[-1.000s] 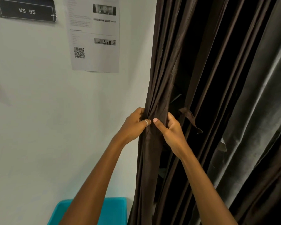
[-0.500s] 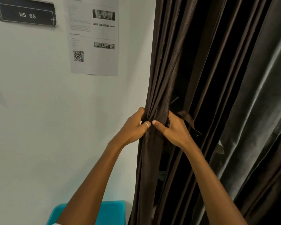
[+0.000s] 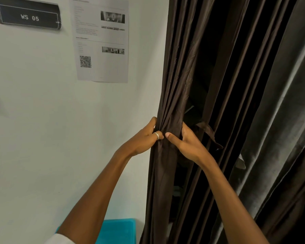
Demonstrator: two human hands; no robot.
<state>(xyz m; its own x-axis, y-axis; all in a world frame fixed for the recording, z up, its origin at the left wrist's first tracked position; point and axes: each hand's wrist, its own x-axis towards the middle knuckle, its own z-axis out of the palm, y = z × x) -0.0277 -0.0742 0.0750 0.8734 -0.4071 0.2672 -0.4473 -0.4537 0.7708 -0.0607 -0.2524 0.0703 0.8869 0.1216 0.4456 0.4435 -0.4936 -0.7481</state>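
White wall (image 3: 42, 129) bears black sign (image 3: 29, 16) and printed sheet (image 3: 109, 67); teal bin (image 3: 120, 231) below.

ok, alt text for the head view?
The left hand and right hand grip a gathered bunch of dark brown curtain beside a white wall. A WS 05 sign and a printed sheet hang on it.

The dark brown pleated cloth curtain (image 3: 176, 85) has a faint silky sheen, beside a matt white painted wall (image 3: 42, 138) and glossy turquoise plastic bin (image 3: 120, 229).
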